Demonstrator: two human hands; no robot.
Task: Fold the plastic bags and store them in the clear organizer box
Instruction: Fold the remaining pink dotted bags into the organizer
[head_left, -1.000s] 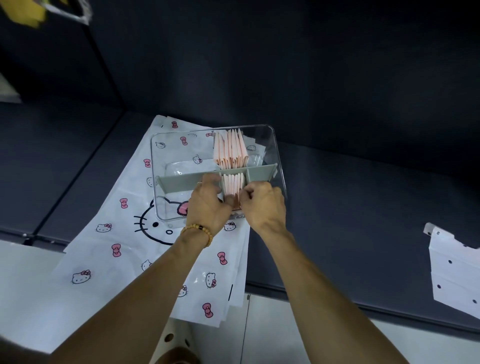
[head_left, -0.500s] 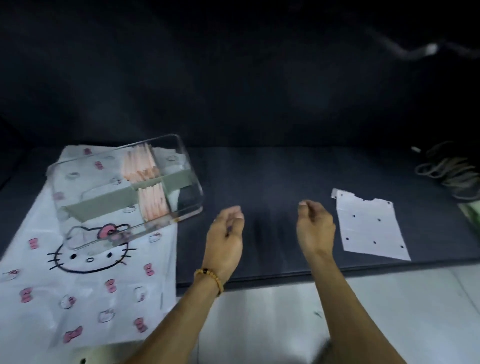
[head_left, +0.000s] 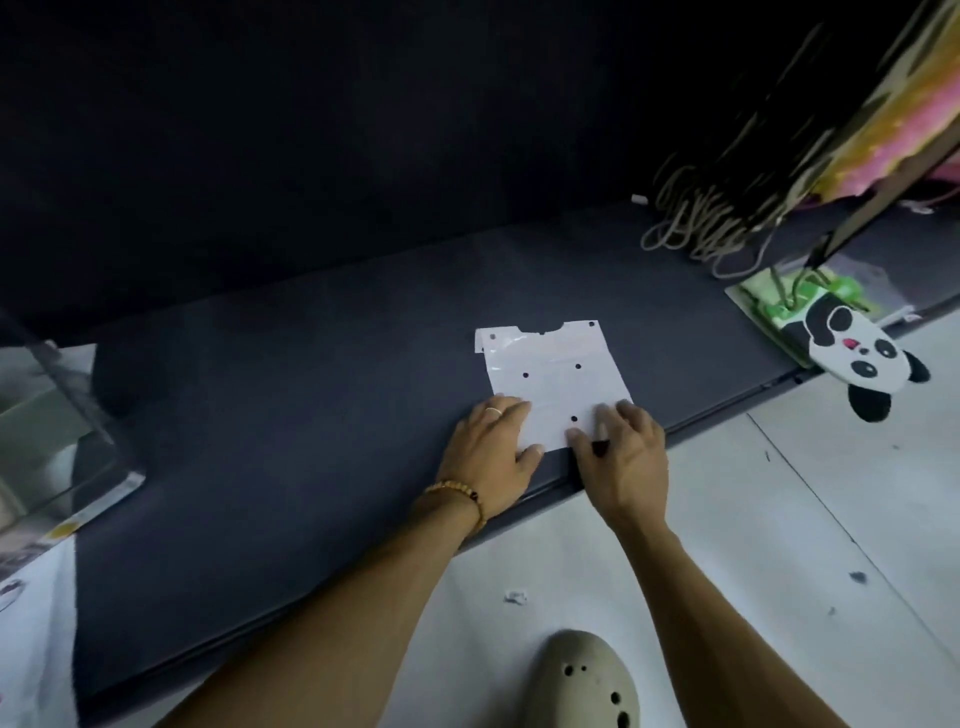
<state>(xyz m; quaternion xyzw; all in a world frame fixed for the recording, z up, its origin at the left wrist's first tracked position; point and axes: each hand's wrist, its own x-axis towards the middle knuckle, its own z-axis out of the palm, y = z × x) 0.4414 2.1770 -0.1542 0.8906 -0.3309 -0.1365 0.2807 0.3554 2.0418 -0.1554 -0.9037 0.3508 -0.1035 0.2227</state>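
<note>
A flat white plastic bag (head_left: 553, 371) with small black holes lies on the dark grey surface (head_left: 311, 415) near its front edge. My left hand (head_left: 493, 452), with a bead bracelet and a ring, rests fingers spread on the bag's near left corner. On the bag's near right corner lies my right hand (head_left: 621, 462), fingers flat on the plastic. Whether either hand pinches the edge I cannot tell. Only a corner of the clear organizer box (head_left: 57, 431) shows at the far left edge, standing on the cat-print bag (head_left: 31, 623).
A panda-faced item (head_left: 857, 353) and green packets (head_left: 789, 306) lie at the right end of the surface. Looped cords (head_left: 711, 223) hang behind them. A beige clog (head_left: 582, 680) stands on the pale floor below.
Both hands left the folded bags in the organizer box and moved right to the white bag with holes. The view swung right, so the box slid to the left edge.
</note>
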